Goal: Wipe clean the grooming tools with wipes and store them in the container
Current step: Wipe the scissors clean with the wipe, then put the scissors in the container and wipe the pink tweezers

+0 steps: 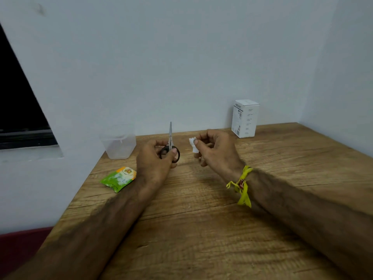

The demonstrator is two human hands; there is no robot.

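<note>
Forearms are reaching over the desk point(201, 229): left hand point(153, 158) is gripping upright scissors point(170, 142), right hand point(216, 150) is pinching a wipe point(192, 145), while the container point(119, 145) at ten o'clock is standing seemingly empty, so storing is pending.

Both forearms bare, reaching in from 7 and 4 o'clock, converging toward frame centre. Left hand point(154, 158) back toward camera, fingers curled, thumb point(174, 153) pressed across dark handle loops of scissors point(170, 145), blades closed, tips pointing 12 o'clock. Right hand point(217, 151) at 3 o'clock of left, apart from it, knuckles up, thumb and forefinger pinching crumpled white wipe point(193, 144); remaining fingers loosely curled under. Yellow thread band point(243, 185) tied around right wrist.
</note>
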